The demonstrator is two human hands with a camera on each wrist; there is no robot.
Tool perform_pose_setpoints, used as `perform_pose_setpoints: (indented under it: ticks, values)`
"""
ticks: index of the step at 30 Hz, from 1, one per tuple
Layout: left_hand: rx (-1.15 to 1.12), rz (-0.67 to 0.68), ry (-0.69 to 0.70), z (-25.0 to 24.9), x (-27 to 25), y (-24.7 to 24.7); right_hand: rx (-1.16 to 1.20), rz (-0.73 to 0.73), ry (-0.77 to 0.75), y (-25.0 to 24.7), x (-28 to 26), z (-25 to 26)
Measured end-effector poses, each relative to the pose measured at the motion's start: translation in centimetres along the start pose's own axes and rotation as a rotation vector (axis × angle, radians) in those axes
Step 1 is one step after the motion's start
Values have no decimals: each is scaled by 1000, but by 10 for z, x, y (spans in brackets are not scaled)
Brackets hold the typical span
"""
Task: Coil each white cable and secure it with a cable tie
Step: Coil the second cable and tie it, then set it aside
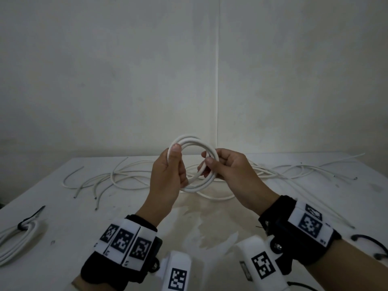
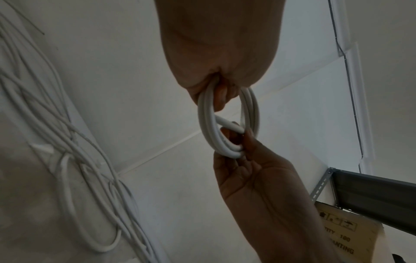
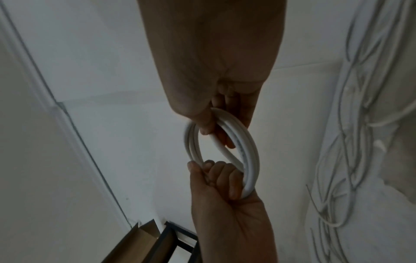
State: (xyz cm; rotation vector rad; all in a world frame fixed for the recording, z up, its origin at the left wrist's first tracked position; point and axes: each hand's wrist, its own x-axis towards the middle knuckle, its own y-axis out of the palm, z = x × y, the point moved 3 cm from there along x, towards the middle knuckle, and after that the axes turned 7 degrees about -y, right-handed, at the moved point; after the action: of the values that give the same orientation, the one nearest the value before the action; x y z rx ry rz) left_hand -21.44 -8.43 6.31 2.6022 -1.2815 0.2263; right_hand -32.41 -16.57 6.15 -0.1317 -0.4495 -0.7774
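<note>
Table point(image 1: 294, 206): white top with stains, set against a pale wall; every place below is given relative to it.
Loose cables point(image 1: 130, 175): a tangle of white cables spread across the table's far half, cut ends pointing toward its left and near side, more strands trailing to the far right.
Tied coil point(image 1: 14, 240): a finished white coil lying flat at the table's left edge, cinched by a black cable tie point(image 1: 27, 222) whose tail points away from the edge.
Spare ties point(image 1: 373, 246): dark looped ties at the table's near right edge, partly cut off by the frame.
Held coil point(image 1: 197, 164): a white cable wound into several round loops, held upright in the air above the table's middle, clear of the tangle beneath it.
Left hand point(image 1: 168, 177): fingers curled round the coil's left side, thumb pressed on top of the strands.
Right hand point(image 1: 233, 171): pinches the coil's right side, thumb and fingers also gripping the free cable end point(image 2: 229, 125) that crosses the ring's opening.
</note>
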Motion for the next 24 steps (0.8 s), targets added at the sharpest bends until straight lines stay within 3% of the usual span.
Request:
perform_pose_setpoints:
  ticks: [3, 5, 12, 18, 21, 24]
  values:
    - [11, 18, -1, 0, 3, -4, 256, 98, 133, 4, -3, 0]
    - [21, 21, 0, 0, 4, -6, 295, 146, 182, 5, -4, 3]
    - [97, -20, 63, 1, 5, -7, -501, 196, 67, -2, 0, 13]
    - [223, -85, 103, 6, 5, -9, -451, 256, 164, -1, -5, 8]
    - [185, -154, 82, 2, 10, -17, -498, 284, 153, -2, -12, 1]
    - [150, -132, 79, 0, 11, -18, -468, 249, 151, -6, -18, -9]
